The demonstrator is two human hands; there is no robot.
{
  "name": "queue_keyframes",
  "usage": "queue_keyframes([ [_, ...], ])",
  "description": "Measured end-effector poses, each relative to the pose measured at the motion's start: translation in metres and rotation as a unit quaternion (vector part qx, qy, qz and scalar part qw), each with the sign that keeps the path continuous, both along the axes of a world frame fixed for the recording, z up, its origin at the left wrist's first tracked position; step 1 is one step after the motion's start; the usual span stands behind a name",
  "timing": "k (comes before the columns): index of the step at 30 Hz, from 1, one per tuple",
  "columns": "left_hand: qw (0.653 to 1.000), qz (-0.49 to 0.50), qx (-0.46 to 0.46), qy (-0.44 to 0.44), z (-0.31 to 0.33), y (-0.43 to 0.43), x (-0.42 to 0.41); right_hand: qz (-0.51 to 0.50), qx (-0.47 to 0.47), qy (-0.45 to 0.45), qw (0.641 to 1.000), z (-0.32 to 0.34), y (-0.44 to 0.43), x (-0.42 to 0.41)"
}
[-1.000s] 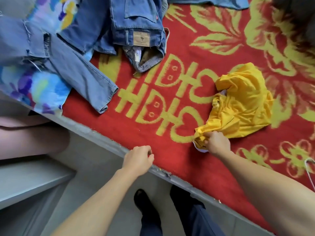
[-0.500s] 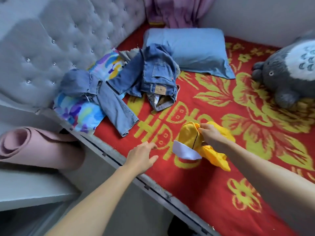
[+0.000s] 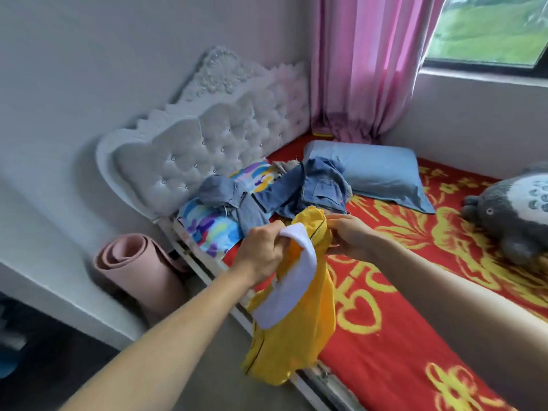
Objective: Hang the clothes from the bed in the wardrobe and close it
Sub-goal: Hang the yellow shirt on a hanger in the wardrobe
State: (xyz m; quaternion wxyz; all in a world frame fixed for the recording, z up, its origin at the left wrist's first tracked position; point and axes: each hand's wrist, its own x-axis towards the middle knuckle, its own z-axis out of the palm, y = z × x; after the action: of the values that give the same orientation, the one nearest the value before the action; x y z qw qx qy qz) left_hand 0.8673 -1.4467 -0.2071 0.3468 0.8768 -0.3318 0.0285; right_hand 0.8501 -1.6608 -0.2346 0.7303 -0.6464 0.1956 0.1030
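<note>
On the bed (image 3: 385, 336), the yellow shirt (image 3: 296, 327) covers the near edge of the jeans (image 3: 320, 188) and hides the fingertips of the left hand (image 3: 261, 256) and the right hand (image 3: 353, 235) that grip it. At the bed's far side the grey plush toy (image 3: 510, 209) is cut off by the right edge. Left of the bed, the dark things (image 3: 17, 345) under the white shelf (image 3: 74, 304) are too blurred to name.

A yellow shirt (image 3: 299, 330) with a white band hangs crumpled over the near edge of the bed (image 3: 385, 366), gripped at its top by the left hand (image 3: 262, 258) and right hand (image 3: 353, 235). Beyond, blue jeans (image 3: 314, 188) lie heaped across a multicoloured garment (image 3: 207, 228).
</note>
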Motion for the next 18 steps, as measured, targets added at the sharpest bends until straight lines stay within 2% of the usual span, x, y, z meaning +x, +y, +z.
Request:
queue_keyframes([
  [4, 0.995, 0.086, -0.009, -0.05, 0.058, 0.034, 0.004, 0.01, -0.011, -0.043, 0.999, 0.031, 0.039, 0.0],
  [7, 0.984, 0.158, 0.062, -0.055, 0.081, 0.058, 0.014, 0.019, -0.15, -0.109, 0.983, 0.045, 0.071, -0.005],
  [9, 0.975, 0.196, 0.093, -0.047, 0.084, 0.074, 0.022, 0.065, -0.198, -0.162, 0.965, 0.049, 0.093, -0.009],
  [11, 0.968, 0.231, 0.095, -0.041, 0.086, 0.086, 0.023, 0.142, -0.191, -0.184, 0.954, 0.049, 0.115, -0.012],
  [13, 0.964, 0.248, 0.081, -0.044, 0.091, 0.092, 0.022, 0.209, -0.23, -0.196, 0.93, 0.04, 0.136, -0.008],
  [16, 0.96, 0.268, 0.076, -0.041, 0.102, 0.103, 0.02, 0.229, -0.397, -0.199, 0.866, 0.023, 0.16, 0.004],
  [17, 0.956, 0.28, 0.077, -0.035, 0.106, 0.11, 0.019, 0.228, -0.423, -0.201, 0.854, 0.02, 0.164, 0.012],
  [18, 0.952, 0.292, 0.083, -0.028, 0.109, 0.118, 0.018, 0.231, -0.415, -0.207, 0.855, 0.016, 0.166, 0.022],
])
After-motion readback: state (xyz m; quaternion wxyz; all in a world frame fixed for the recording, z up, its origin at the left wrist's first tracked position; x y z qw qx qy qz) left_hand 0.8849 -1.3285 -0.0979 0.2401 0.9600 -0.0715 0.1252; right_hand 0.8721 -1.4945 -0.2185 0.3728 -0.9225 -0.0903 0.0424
